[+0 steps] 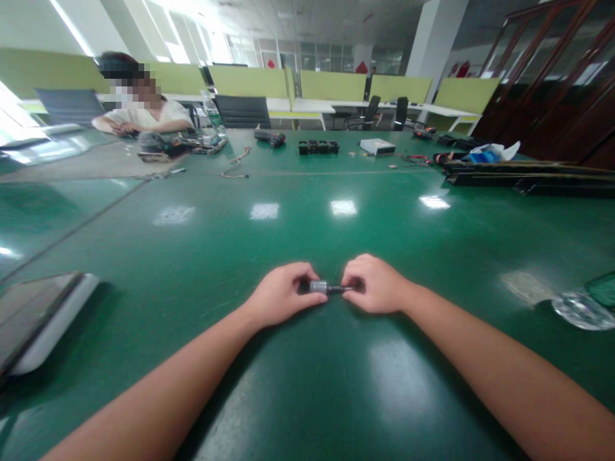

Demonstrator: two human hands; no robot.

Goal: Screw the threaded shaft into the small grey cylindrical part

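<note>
A small grey metal cylinder (318, 287) with a thin dark shaft pointing right lies between my hands, low over the green tabletop (288, 237). My left hand (283, 291) holds the cylinder end, thumb below and fingers above. My right hand (375, 283) pinches the far end of the thin shaft (340, 289) between thumb and fingers. The fingertips of the two hands are a short way apart. What lies inside each palm is hidden.
A tablet-like slab (43, 320) lies at the left, and a clear plastic bottle (583, 310) at the right edge. Across the table are a black block (318, 147), a white box (377, 146), cables, dark strips (528, 176) and a seated person (144, 118).
</note>
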